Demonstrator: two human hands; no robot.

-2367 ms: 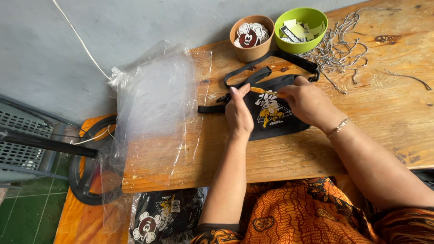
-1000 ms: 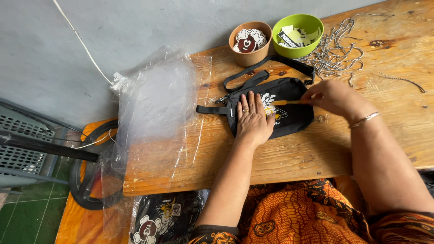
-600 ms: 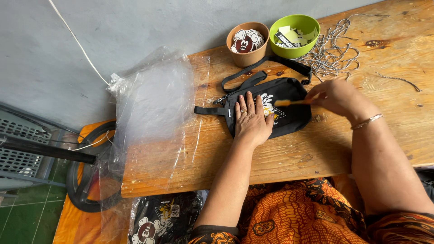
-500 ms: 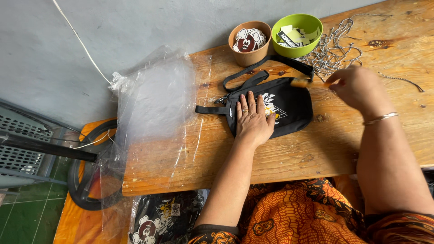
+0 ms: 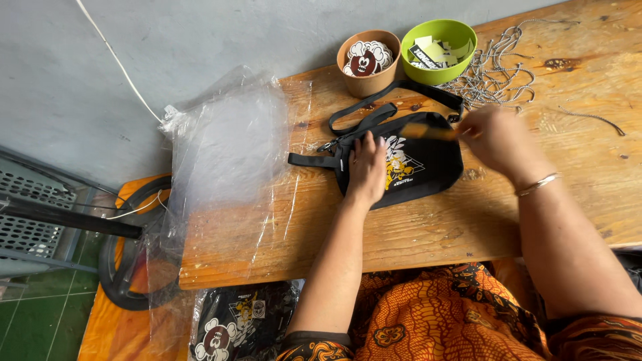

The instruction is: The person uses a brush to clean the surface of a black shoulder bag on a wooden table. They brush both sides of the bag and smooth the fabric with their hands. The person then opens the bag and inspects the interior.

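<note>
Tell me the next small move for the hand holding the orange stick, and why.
Probably bring the right hand with its orange stick back onto the black pouch: the left hand pins it flat, and the stick's tip hovers over its top edge.

The black fabric waist bag (image 5: 414, 160) carries a white and yellow printed figure. The brown round paper cup (image 5: 368, 63) holds white and dark red patches; the lime-green plastic bowl (image 5: 439, 50) holds pale tags. The bare wooden surface (image 5: 428, 234) is honey-brown, the person's patterned cloth (image 5: 435, 314) orange with black swirls
</note>
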